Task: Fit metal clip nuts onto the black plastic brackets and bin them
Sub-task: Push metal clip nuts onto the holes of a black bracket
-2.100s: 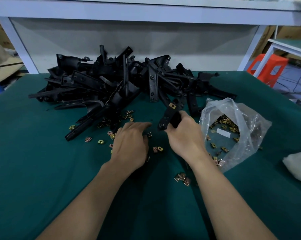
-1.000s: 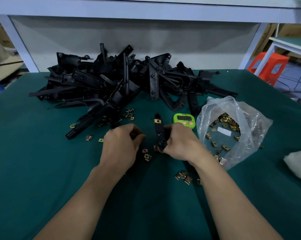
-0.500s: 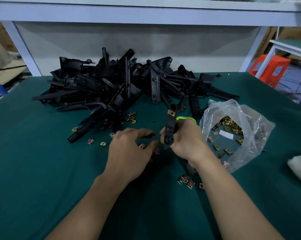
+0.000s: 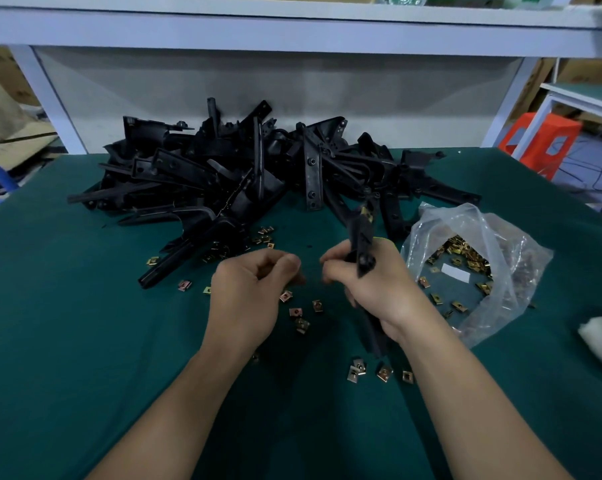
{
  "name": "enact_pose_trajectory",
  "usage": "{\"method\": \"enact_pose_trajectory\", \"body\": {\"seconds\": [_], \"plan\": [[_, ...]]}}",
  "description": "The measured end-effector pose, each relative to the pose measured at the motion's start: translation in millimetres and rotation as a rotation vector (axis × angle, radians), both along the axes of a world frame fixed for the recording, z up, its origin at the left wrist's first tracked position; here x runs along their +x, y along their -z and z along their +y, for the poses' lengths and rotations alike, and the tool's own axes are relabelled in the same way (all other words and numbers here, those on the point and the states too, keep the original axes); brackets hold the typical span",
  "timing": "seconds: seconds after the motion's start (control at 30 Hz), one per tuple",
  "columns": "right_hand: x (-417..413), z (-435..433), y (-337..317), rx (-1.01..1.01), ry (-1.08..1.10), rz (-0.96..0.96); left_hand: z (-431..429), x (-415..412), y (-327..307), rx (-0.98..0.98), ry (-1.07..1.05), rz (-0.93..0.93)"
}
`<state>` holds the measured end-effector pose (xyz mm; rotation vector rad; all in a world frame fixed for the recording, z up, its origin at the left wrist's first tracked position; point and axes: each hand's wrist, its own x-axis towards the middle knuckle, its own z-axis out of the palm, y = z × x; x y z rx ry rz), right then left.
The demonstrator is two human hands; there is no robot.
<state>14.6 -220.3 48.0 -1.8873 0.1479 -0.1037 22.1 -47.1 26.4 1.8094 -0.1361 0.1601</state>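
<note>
Early days. Gripping one bracket upright in the right hand above the mat, clip nut already on top. Left hand curled, can't tell if pinching anything. Loads left in the heap, no bin visible.

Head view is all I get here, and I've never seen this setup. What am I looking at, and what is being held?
There is no machine here: these are a person's two bare hands, filmed by a camera worn on the head and looking down. The right hand grips one black plastic bracket, held roughly upright, with a metal clip nut near its top. The left hand is curled; whether it pinches a nut is hidden. On the green table lie a pile of brackets, loose clip nuts and a clear bag holding more.
</note>
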Motion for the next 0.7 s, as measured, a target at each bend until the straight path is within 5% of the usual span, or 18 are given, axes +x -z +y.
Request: {"method": "enact_pose_trajectory", "body": {"seconds": [0.17,0.37,0.7], "plan": [[-3.0,6.4,2.4,-0.37,-0.035,-0.064,-1.4,-0.5,-3.4,-0.371,0.264,0.249],[-5.0,6.3,6.3,-0.748,0.146,-0.116,10.2,6.2,-4.5,-0.368,0.328,0.323],[-5.5,7.1,12.2,-0.827,0.204,-0.136,9.5,1.7,-2.2,-0.222,0.391,0.315]]}}
